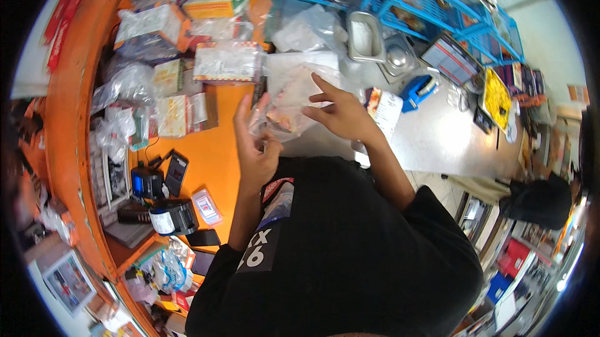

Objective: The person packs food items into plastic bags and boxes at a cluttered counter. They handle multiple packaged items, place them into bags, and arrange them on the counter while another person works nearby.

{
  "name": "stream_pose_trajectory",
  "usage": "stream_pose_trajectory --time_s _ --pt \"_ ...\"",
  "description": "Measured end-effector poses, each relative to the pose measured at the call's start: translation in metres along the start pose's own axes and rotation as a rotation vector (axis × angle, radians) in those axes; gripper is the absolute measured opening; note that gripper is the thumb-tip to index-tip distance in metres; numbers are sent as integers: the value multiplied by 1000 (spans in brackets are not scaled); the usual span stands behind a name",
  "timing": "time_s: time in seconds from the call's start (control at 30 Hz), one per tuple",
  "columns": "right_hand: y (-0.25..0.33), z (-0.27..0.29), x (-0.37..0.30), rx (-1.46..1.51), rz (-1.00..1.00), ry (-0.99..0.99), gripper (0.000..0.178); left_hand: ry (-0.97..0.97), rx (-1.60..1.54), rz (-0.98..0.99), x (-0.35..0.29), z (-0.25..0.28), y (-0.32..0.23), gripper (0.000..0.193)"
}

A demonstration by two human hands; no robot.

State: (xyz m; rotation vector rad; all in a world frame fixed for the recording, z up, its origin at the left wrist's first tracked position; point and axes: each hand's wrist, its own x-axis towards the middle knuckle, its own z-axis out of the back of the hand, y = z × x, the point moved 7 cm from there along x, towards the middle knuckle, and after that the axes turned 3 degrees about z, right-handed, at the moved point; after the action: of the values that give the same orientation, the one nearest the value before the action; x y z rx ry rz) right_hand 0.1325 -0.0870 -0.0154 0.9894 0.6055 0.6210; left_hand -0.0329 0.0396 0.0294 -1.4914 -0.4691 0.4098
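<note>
A clear plastic bag (292, 96) with reddish and yellowish printed or packed contents lies in front of my chest, over the seam between orange and steel surfaces. My left hand (255, 149) grips the bag's near left edge, thumb bent in and the other fingers raised along its side. At the bag's right side is my right hand (345, 113), its fingers apart and the tips at or just above the plastic. Whether those tips touch it I cannot tell. Behind the bag lies a white sheet (325, 59), partly covered by it.
Plastic-wrapped boxes (228, 62) stand behind on the orange counter (220, 109). Card terminals (177, 174) and a label printer (172, 217) are at left. A blue tape dispenser (417, 92), metal pans (365, 37) and blue racks (431, 6) occupy the right. Another person (540, 199) stands far right.
</note>
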Motion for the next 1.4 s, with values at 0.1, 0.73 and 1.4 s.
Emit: stream_pose_trajectory --time_s 0.1,0.73,1.4 --pt "-38 76 -60 -166 -127 -548 78 97 289 -123 5 5 -13 72" --pt "34 123 -76 -537 280 -599 129 205 -760 191 -4 35 8 116" --pt "58 -120 8 -281 975 1061 126 -173 -419 39 -39 83 46 95"
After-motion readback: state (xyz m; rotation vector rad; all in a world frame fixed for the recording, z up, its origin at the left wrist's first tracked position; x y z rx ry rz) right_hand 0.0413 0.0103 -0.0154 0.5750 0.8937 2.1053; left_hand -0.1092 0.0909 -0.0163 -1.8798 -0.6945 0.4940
